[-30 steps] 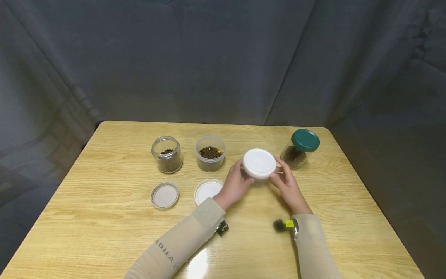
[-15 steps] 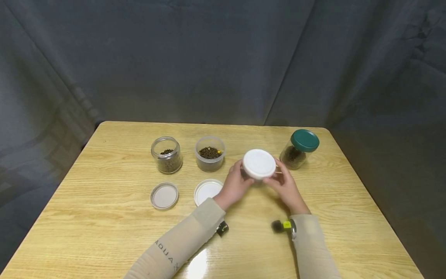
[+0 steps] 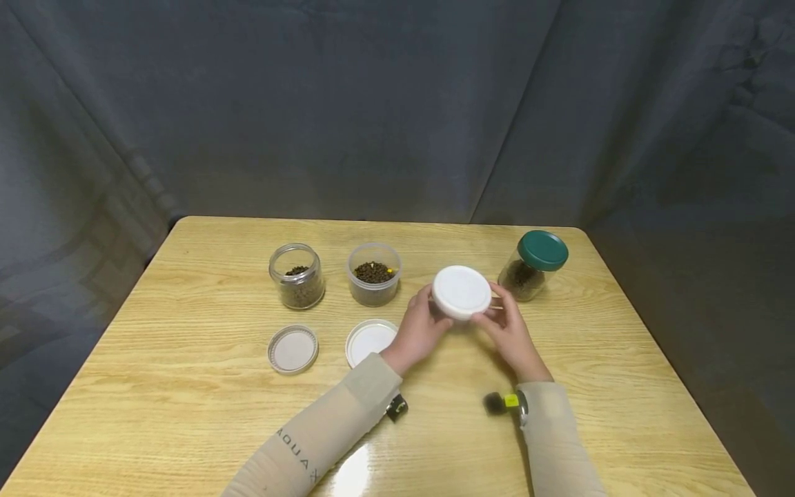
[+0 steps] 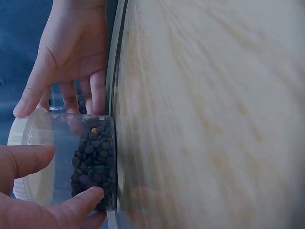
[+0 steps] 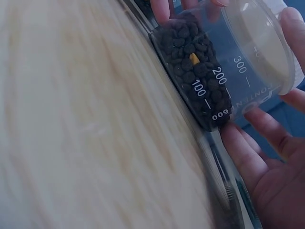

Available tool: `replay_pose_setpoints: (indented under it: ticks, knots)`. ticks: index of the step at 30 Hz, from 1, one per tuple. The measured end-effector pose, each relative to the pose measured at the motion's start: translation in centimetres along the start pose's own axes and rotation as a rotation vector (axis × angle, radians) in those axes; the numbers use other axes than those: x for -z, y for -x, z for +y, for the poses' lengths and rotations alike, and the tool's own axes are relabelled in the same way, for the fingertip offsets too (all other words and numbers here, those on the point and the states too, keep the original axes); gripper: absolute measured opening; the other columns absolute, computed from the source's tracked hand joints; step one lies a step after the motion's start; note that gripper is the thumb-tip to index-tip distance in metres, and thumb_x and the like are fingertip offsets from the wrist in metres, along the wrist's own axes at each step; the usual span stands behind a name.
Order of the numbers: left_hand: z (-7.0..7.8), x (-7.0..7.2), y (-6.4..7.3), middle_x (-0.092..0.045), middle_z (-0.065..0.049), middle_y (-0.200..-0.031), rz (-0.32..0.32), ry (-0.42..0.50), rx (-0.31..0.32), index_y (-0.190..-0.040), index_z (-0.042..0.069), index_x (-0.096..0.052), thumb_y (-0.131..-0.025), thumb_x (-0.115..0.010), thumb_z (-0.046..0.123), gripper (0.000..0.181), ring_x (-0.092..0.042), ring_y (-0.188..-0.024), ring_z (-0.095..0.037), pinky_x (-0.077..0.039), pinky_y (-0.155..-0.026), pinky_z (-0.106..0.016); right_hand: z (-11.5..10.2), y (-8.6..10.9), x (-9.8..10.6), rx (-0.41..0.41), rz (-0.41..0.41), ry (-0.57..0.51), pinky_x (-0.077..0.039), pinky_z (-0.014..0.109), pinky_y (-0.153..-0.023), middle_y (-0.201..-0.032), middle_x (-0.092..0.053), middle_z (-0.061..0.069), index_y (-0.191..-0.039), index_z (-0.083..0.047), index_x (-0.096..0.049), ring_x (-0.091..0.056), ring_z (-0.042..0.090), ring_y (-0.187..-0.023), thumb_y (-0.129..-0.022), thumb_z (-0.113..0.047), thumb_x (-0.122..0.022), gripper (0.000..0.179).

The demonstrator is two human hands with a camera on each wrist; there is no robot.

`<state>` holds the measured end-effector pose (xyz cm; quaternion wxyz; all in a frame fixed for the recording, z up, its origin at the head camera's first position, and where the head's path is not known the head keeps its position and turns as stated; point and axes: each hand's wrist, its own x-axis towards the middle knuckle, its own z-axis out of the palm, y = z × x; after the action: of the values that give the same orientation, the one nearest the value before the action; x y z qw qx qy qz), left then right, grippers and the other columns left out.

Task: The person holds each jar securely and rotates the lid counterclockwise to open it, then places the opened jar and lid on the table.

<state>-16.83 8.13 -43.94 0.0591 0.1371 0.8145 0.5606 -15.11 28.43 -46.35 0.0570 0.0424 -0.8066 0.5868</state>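
A clear plastic jar (image 4: 62, 167) with printed measuring marks stands on the table under a white lid (image 3: 462, 292). Dark brown pellets (image 4: 97, 148) fill its lower part, with one orange-yellow piece among them. My left hand (image 3: 417, 331) grips the jar from the left, its thumb near the lid and fingers along the wall. On the other side, my right hand (image 3: 514, 338) pinches the lid's rim between thumb and index finger, while its other fingers lie against the jar's wall.
An uncovered glass jar (image 3: 299, 279) and an uncovered plastic tub (image 3: 374, 290), both holding pellets, stand left. Before them lie a beige lid (image 3: 293, 349) and a white lid (image 3: 368, 341), partly behind my left forearm. A green-lidded jar (image 3: 533, 266) stands right.
My right thumb has slid a little left along the lid's front rim, and the right wrist shifted slightly left. My left hand and the jar stay in place.
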Motion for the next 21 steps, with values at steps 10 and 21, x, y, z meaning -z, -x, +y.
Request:
replay_pose_setpoints:
  ticks: [10,21]
  knots:
    - [0.0,0.11,0.14,-0.041,-0.032,-0.146,-0.002,0.005,-0.002,-0.152,-0.007,-0.03,-0.09,-0.073,0.003,0.077,-0.056,-0.125,-0.038,-0.048,-0.109,-0.043,0.51,-0.22,0.08,0.094,0.003,0.065,-0.047,0.011,-0.097,-0.132,-0.049,0.02,-0.155,-0.006,-0.037,-0.054,0.005,-0.109,-0.095,0.0,-0.066,0.067]
    - [-0.13,0.06,0.04,-0.039,-0.033,-0.149,-0.006,0.009,-0.02,-0.152,-0.008,-0.03,-0.09,-0.073,0.003,0.077,-0.053,-0.128,-0.04,-0.046,-0.111,-0.043,0.0,0.09,0.02,0.099,-0.01,0.088,-0.048,0.012,-0.092,-0.132,-0.049,0.025,-0.157,-0.005,-0.028,-0.057,0.006,-0.104,-0.099,-0.002,-0.061,0.067]
